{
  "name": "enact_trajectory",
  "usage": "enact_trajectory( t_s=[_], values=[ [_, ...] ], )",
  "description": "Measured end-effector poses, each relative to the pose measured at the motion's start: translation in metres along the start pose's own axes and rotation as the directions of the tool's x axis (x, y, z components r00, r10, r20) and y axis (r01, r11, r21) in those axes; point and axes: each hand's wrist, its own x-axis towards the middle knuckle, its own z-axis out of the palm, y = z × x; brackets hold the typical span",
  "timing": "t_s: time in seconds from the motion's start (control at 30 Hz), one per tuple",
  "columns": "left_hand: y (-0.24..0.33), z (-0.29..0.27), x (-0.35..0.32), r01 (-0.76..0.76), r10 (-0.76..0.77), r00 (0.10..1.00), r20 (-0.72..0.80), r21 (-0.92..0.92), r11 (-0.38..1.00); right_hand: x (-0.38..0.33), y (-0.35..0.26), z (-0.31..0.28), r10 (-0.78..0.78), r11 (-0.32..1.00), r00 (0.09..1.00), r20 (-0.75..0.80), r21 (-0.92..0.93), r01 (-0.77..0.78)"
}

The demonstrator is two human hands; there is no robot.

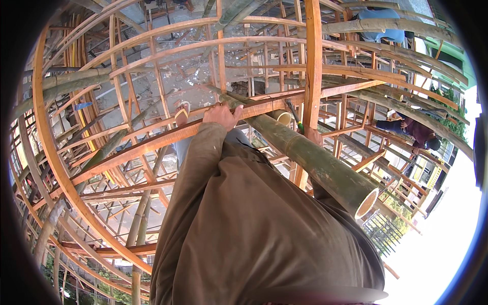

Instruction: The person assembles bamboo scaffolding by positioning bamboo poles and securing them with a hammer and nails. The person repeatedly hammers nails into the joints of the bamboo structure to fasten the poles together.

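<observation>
So the main thing here is a reddish wooden beam (267, 105) running across the middle, from the left side up to the far right, passing right by a tall upright post (313, 46). The left hand (221, 116) is laid over the top of it, left of the post, fingers a bit spread; can't tell how hard it's gripping, if at all. The right hand (312, 136) is next to the post, partly hidden, and looks closed around a hand tool (294, 113) with a dark shaft and a green bit on the handle, its head up by the beam.

Just nearer than that, a thick green bamboo pole (320, 162) slants toward the near right, cut end showing, with another bamboo end (282, 118) beside it. A sandaled foot (181, 115) shows just left of the left hand. Further out it's wooden framing everywhere, grey ground (178, 71) way below, one person in a dark top (422, 133) off to the right and someone in blue (378, 23) at the far right.
</observation>
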Motion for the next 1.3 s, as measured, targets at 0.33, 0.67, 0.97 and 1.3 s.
enact_trajectory(
  t_s=[0.33,0.67,0.97,1.3],
  values=[
    [0.007,-0.008,-0.004,0.032,-0.035,0.998,0.048,0.058,0.998,0.003,-0.023,-0.021,-0.078,0.904,0.997,0.022,-0.42,0.08],
    [0.005,-0.001,-0.007,-0.015,0.018,0.999,-0.045,0.062,0.998,0.027,-0.004,0.036,-0.472,0.541,0.815,-0.335,-0.84,-0.031],
    [0.003,-0.002,-0.006,0.017,-0.018,1.0,0.022,0.034,0.999,0.028,-0.006,-0.005,-0.122,0.869,0.992,-0.017,-0.485,0.099],
    [0.002,0.0,-0.005,0.007,-0.007,1.0,0.005,0.039,0.999,0.025,0.012,-0.01,-0.071,0.992,0.99,0.124,-0.096,0.083]
  ],
)
